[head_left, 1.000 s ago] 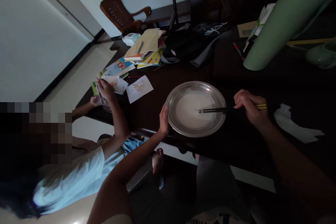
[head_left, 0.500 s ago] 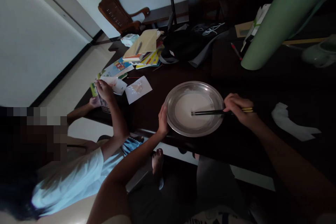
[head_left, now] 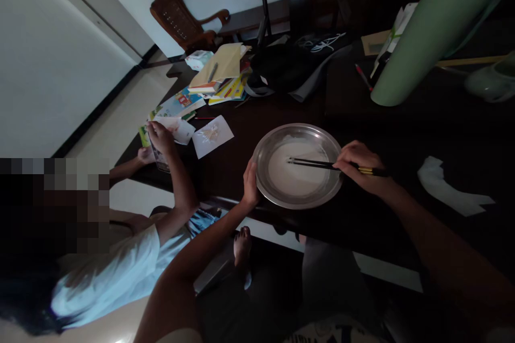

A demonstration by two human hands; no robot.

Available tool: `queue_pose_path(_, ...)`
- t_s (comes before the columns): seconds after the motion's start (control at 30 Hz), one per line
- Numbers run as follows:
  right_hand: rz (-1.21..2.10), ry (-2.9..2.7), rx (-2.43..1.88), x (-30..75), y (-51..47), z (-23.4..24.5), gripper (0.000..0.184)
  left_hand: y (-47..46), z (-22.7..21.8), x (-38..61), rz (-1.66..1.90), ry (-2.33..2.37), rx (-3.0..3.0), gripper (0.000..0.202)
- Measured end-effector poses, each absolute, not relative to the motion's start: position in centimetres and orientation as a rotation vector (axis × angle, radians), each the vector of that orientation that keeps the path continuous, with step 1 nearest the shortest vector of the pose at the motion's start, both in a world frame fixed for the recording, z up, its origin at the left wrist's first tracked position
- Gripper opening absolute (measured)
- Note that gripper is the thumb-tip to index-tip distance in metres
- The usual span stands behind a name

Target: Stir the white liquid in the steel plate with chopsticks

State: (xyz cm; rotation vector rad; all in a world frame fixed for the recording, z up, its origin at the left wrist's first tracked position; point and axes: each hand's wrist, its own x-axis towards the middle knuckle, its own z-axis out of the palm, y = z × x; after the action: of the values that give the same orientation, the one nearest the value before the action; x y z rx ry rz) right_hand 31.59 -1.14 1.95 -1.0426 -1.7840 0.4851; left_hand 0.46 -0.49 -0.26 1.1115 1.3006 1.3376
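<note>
A: Where does your wide, round, shiny metal bowl [head_left: 295, 133] stand?

B: Right in front of you, on the dark brown wooden table [head_left: 241, 166] near its edge, between your hands.

A: And your fingers?

B: Your right hand [head_left: 362, 165] is clasped around a pair of slim black chopsticks [head_left: 330, 165] with gold bands, tips over the milky off-white liquid [head_left: 298, 182]; whether they dip in, I cannot tell. Your left hand [head_left: 251, 185] rests against the bowl's left rim, fingers along it; whether your thumb pinches the metal is hidden.

A: So how far along are you?

B: The liquid is already in the bowl, and you seem to be partway through stirring it. I can make out no lumps, though the light is dim.

A: What is left for you?

B: With the chopsticks at the liquid, the stirring looks unfinished; how much more it needs, I can't judge. The irregular strip of thin white paper [head_left: 446, 190] on your right lies well apart from the bowl, untouched by you.
</note>
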Motion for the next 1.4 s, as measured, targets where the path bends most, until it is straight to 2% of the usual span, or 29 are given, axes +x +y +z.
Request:
queue_pose_path(0.2,0.518,-1.623,-0.91,32.9,-1.3,2.2,0.045,-0.5,0.0,0.5,1.325,1.336,1.089,0.036)
queue_pose_path(0.43,0.537,-1.753,-1.022,31.6,-1.5,2.4,0.035,-0.5,0.1,0.6,1.318,1.323,1.115,0.038)
queue_pose_path(0.6,0.634,-1.568,-1.0,32.5,-1.4,2.5,0.049,-0.5,0.2,0.7,1.319,1.361,1.118,0.043)
queue_pose_path(0.7,0.683,-1.701,-0.998,31.7,-1.5,2.4,0.042,-0.5,0.2,0.8,1.311,1.369,1.116,0.044)
queue_pose_path(0.8,0.588,-1.794,-1.015,31.1,-1.5,2.3,0.031,-0.4,0.0,0.8,1.326,1.341,1.124,0.047)
queue_pose_path(0.87,0.507,-1.734,-1.041,31.5,-1.4,2.3,0.031,-0.4,-0.2,0.7,1.334,1.324,1.125,0.047)
queue_pose_path(1.0,0.557,-1.605,-1.014,32.5,-1.5,2.4,0.046,-0.4,-0.3,0.5,1.329,1.322,1.132,0.043)
queue_pose_path(1.2,0.57,-1.759,-1.081,31.7,-1.3,1.9,0.03,-0.5,0.1,0.8,1.31,1.367,1.122,0.044)
queue_pose_path(1.3,0.507,-1.636,-1.104,32.4,-1.1,2.0,0.037,-0.5,0.3,0.9,1.312,1.367,1.108,0.042)
queue_pose_path(1.4,0.578,-1.599,-1.049,32.8,-1.3,2.3,0.047,-0.5,0.5,0.9,1.306,1.355,1.11,0.039)
